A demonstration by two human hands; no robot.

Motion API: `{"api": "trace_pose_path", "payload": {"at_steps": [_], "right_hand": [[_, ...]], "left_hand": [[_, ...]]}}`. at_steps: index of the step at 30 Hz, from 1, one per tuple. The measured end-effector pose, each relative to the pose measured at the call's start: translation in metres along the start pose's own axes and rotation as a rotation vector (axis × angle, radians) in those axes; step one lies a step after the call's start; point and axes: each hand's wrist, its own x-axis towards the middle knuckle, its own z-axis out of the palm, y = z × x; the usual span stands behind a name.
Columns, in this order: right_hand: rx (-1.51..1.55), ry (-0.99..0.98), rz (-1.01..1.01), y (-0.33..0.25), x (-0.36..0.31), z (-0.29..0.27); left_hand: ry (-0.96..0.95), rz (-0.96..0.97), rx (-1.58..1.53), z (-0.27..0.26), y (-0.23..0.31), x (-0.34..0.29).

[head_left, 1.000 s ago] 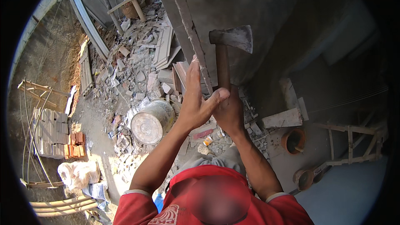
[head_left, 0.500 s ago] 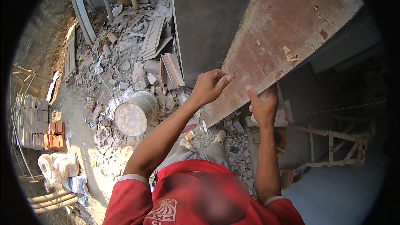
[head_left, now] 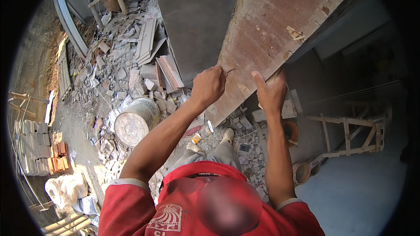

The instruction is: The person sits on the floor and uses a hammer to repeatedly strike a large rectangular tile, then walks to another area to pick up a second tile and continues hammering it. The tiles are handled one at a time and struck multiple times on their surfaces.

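Observation:
A long reddish-brown plywood board (head_left: 271, 30), scuffed and splintered in spots, slants up and to the right in front of me. My left hand (head_left: 210, 85) is closed in a fist at the board's left edge. A thin dark nail (head_left: 230, 70) points out from its fingers over the board face; where it meets the fingers is partly hidden. My right hand (head_left: 271, 91) grips the board's right edge, thumb on the face and fingers behind, out of sight.
Below left stands an upturned, dirty white bucket (head_left: 137, 122) amid rubble (head_left: 120, 70). A grey wall panel (head_left: 197, 22) rises behind the board. Wooden trestle frames (head_left: 350, 135) stand at right; grey blocks (head_left: 33, 144) and orange bricks (head_left: 58, 157) are stacked far left.
My left hand has turned from a pinch with its thumb showing to a fist, back of the hand up. My right hand keeps its hold on the board. The whole view has shifted slightly.

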Motion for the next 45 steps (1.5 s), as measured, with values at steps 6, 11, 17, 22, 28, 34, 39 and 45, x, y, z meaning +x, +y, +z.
{"api": "trace_pose_path", "payload": {"at_steps": [6,11,17,22,28,34,39,45], "right_hand": [[-0.006,-0.011,-0.008,0.002,0.001,-0.009],[-0.026,0.034,0.091,0.008,-0.002,-0.003],[-0.063,0.033,0.107,0.022,-0.003,-0.003],[-0.053,-0.022,0.119,0.021,-0.010,-0.001],[0.041,-0.034,0.096,0.051,0.024,-0.011],[0.394,-0.216,0.308,0.060,0.029,-0.034],[0.710,-0.225,0.340,0.058,0.019,-0.024],[0.796,-0.239,0.339,0.066,0.015,-0.026]], "left_hand": [[-0.145,-0.007,0.114,-0.007,-0.010,0.005],[-0.225,0.097,0.242,-0.012,-0.007,0.010],[-0.260,-0.468,-0.281,-0.009,0.031,-0.029],[-0.634,-0.640,-0.519,-0.041,-0.017,0.012],[-0.538,-0.681,-0.827,0.017,0.027,-0.090],[-0.137,0.040,-0.412,-0.020,0.008,0.010],[-0.255,0.048,-0.289,-0.007,0.066,0.022],[0.105,0.324,-0.212,-0.006,0.106,0.017]]}}
